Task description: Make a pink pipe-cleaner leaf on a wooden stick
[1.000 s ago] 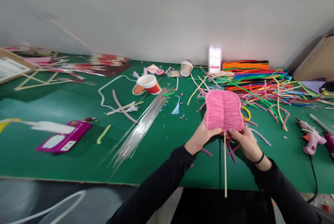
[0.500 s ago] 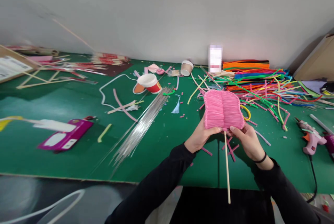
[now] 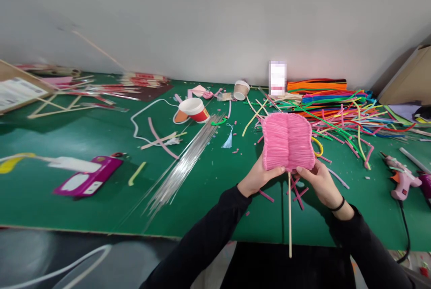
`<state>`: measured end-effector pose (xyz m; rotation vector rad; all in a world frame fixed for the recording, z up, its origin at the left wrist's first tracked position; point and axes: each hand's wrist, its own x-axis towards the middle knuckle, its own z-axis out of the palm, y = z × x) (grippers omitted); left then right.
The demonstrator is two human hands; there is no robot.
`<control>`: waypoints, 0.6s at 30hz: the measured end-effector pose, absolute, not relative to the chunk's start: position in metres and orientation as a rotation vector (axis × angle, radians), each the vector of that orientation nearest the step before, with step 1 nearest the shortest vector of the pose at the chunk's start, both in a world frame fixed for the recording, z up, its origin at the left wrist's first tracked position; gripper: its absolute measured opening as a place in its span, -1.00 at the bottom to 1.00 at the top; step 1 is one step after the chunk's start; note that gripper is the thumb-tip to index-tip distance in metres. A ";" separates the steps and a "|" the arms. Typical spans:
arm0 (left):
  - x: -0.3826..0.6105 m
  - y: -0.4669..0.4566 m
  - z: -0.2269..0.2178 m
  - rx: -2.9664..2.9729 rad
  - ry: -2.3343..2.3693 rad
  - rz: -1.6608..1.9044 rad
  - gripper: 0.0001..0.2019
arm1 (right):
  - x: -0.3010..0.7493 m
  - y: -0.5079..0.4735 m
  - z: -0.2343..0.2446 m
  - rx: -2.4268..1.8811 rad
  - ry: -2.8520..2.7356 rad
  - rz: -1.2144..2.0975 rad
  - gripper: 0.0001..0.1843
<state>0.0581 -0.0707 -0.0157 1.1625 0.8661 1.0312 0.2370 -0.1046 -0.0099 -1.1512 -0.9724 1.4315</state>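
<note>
Both my hands hold up a pink fan-like piece point(image 3: 288, 141) made of packed pink pipe cleaners, mounted on a thin wooden stick point(image 3: 290, 217) that hangs down toward me. My left hand point(image 3: 261, 177) grips its lower left edge with closed fingers. My right hand point(image 3: 318, 183), with a black band on the wrist, pinches the lower right edge near the stick. The piece hovers above the green table point(image 3: 208, 177).
A heap of coloured pipe cleaners point(image 3: 336, 105) lies at the back right, a pink glue gun point(image 3: 402, 177) at the right. A bundle of silver wires point(image 3: 182, 163), a red-and-white paper cup point(image 3: 193, 109), a brown cup point(image 3: 241, 89) and a magenta box point(image 3: 87, 180) lie to the left.
The pink piece and its stick swayed slightly, the stick tip swinging right and back. My hands keep the same grip.
</note>
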 end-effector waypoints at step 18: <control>0.064 -0.063 -0.004 1.031 0.904 1.024 -0.29 | 0.236 -0.097 -0.008 -1.087 -0.502 1.353 -0.70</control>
